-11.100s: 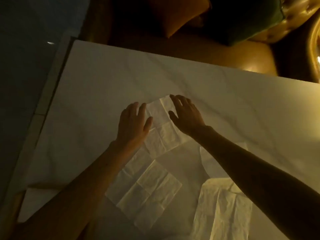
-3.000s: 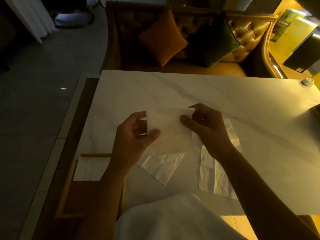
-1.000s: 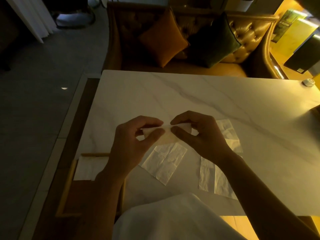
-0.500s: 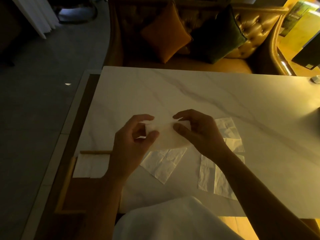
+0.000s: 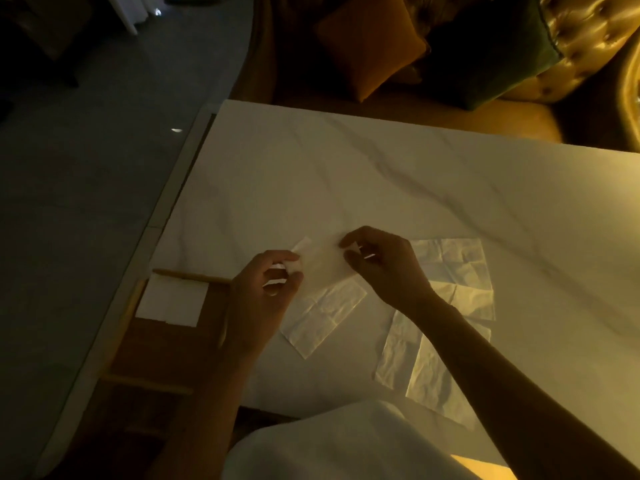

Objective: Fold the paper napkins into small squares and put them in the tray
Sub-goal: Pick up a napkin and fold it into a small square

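One napkin [image 5: 322,265] pinched by left hand [image 5: 263,292], right hand [image 5: 384,268] (tray [image 5: 166,351]: one square [image 5: 169,301]).

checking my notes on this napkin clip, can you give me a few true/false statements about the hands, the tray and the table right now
1. The left hand and right hand both pinch the held napkin. True.
2. The tray has nothing in it. False: a folded napkin lies at its far end.
3. An open napkin lies flat on the table near the hands. True.
4. The tray sits to the person's right. False: it sits at the left.
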